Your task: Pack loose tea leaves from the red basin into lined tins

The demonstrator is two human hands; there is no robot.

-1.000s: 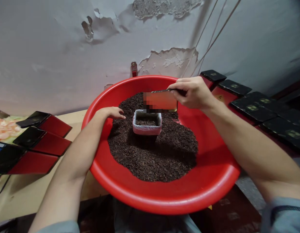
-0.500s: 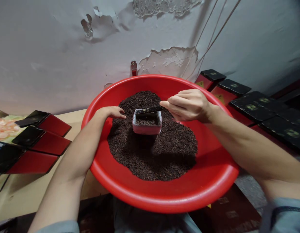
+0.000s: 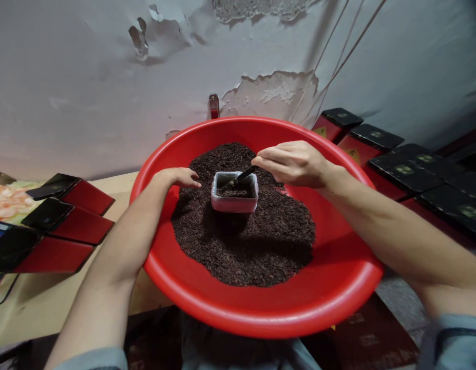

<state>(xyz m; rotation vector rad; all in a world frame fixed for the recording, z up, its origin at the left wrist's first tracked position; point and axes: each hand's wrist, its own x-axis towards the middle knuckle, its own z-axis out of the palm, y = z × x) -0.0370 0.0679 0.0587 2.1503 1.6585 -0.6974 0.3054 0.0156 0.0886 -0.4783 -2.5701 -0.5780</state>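
A big red basin [image 3: 268, 308] holds a heap of dark loose tea leaves [image 3: 245, 241]. A small square box with a pale lining [image 3: 234, 194] stands upright in the heap, partly filled with leaves. My right hand [image 3: 293, 163] pinches a dark flat lid [image 3: 242, 178] and tilts its far end down into the box's open top. My left hand [image 3: 178, 178] rests on the leaves just left of the box, fingers curled down into the heap; whether it grips anything is hidden.
Red boxes with black lids lie on their sides on the wooden table at the left [image 3: 64, 226]. More red boxes with black lids stand in rows at the right [image 3: 392, 159]. A peeling grey wall [image 3: 145, 77] rises right behind the basin.
My right hand brought the lid down from above the basin's far side to the box, then tipped it into the box's opening. The left hand stayed put.
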